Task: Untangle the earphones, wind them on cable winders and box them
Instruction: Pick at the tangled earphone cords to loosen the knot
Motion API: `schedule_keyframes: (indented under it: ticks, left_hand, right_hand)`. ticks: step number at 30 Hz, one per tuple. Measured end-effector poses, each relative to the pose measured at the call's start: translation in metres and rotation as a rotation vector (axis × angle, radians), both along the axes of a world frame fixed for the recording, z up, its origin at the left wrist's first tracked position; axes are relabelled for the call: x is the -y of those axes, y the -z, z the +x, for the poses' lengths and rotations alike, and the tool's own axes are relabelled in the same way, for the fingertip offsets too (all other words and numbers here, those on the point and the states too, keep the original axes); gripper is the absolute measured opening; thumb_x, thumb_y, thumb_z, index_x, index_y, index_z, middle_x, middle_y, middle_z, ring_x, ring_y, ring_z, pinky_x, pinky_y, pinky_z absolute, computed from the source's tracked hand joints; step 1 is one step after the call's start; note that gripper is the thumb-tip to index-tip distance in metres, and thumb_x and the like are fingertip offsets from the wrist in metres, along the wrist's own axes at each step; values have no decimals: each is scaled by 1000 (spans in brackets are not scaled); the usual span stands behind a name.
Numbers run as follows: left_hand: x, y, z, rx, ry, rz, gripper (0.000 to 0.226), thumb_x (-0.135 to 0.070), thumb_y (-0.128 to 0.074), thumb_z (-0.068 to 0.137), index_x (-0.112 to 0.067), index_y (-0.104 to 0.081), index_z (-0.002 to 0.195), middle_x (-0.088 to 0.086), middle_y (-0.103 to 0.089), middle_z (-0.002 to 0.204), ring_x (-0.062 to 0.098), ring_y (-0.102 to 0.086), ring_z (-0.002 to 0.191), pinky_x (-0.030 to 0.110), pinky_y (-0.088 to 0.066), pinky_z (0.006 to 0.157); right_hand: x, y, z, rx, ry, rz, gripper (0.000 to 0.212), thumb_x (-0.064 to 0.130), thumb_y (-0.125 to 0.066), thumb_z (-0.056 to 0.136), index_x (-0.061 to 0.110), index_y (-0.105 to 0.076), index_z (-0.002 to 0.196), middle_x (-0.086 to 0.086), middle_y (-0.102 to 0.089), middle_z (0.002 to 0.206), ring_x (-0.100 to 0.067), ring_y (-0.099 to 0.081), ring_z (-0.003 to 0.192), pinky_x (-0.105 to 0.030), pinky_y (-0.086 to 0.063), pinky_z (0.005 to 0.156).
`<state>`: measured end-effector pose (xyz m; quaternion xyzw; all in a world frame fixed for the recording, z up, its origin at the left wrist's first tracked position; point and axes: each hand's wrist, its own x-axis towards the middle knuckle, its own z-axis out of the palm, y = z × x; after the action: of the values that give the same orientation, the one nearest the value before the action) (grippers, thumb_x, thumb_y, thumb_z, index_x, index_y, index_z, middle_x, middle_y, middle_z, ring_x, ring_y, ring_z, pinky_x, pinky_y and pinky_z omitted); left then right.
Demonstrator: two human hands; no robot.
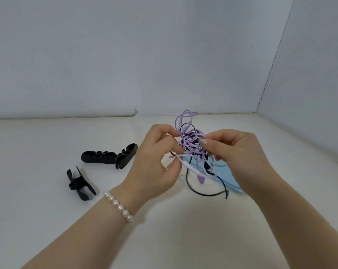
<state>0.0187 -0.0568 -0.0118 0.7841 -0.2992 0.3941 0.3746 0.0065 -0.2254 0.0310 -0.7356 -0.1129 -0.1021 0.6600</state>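
Note:
A knotted bundle of purple and black earphone cables [191, 140] hangs above the table between both hands. My left hand [154, 158] pinches strands on the bundle's left side. Its right side is pinched by my right hand [236, 152] with thumb and fingertips. A black cable end [205, 193] and a purple earbud [201, 178] dangle down to the table. A light blue box [231, 181] lies under the bundle, partly hidden by my right hand. Two black cable winders lie to the left: one [109, 156] farther back, one [80, 183] nearer.
The white table [47, 220] is walled by pale grey panels at the back and the right [310, 94]. A pearl bracelet [118, 205] sits on my left wrist.

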Motion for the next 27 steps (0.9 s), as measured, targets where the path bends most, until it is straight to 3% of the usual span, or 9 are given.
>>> schedule_keyframes:
  ticks: [3, 6, 8, 11, 14, 19, 23, 27]
  left_hand:
    - [-2, -4, -5, -251, 116, -168, 16, -27, -51, 70, -19, -62, 62, -8, -55, 94, 9, -57, 87, 27, -47, 82]
    - [0, -6, -5, -462, 56, -324, 36, -47, -59, 69, -13, -57, 55, -5, -58, 72, 17, -59, 71, 42, -48, 70]
    - [4, -9, -5, -591, -12, -356, 35, -42, -74, 66, -20, -48, 59, 5, -57, 65, 28, -57, 63, 39, -46, 60]
    - [5, -11, -6, -758, 31, -409, 31, -17, -80, 70, -19, -51, 80, 1, -63, 78, 15, -57, 55, 26, -44, 59]
    - [3, -13, -5, -767, 147, -475, 19, -7, -76, 72, -16, -62, 78, -5, -66, 70, 10, -58, 53, 21, -47, 59]
    - [1, -13, -4, -729, 181, -488, 14, -1, -68, 79, -14, -64, 75, -8, -66, 64, 9, -62, 56, 21, -51, 61]
    - [2, -13, -5, -716, 177, -463, 12, 1, -68, 79, -10, -64, 76, 3, -68, 71, 12, -65, 54, 22, -52, 58]
    - [-4, -15, -4, -793, 266, -549, 7, -1, -72, 68, -1, -66, 71, 15, -70, 71, 24, -68, 59, 31, -56, 67]
  right_hand:
    - [4, 2, 3, -27, -17, 38, 15, 3, -65, 82, 12, -66, 70, 5, -68, 61, -2, -60, 59, -11, -45, 56]
    - [3, 7, 6, -48, -54, -14, 20, 2, -57, 88, 13, -60, 72, 3, -71, 69, -8, -65, 70, -17, -49, 64]
    - [1, 9, 5, -44, -78, -27, 20, 2, -53, 91, 12, -57, 74, 3, -72, 70, -9, -66, 71, -20, -49, 67]
    - [1, 10, 6, -35, -83, -12, 20, 3, -49, 93, 13, -53, 76, 3, -71, 68, -7, -65, 67, -20, -49, 68]
    - [2, 11, 7, -27, -79, -21, 20, 6, -48, 95, 15, -51, 77, 4, -71, 67, -9, -65, 67, -26, -49, 72]
    - [3, 7, 5, -27, -97, 23, 11, 3, -61, 87, 11, -54, 83, -2, -71, 67, -10, -66, 64, -16, -52, 65]
    - [0, 7, 4, -49, -100, -72, 31, -10, -73, 69, 9, -56, 87, -4, -70, 64, -15, -66, 58, -18, -52, 58]
    - [3, 8, 7, -56, -29, -101, 30, -10, -72, 70, 11, -59, 86, -2, -69, 62, -12, -61, 54, -13, -48, 54]
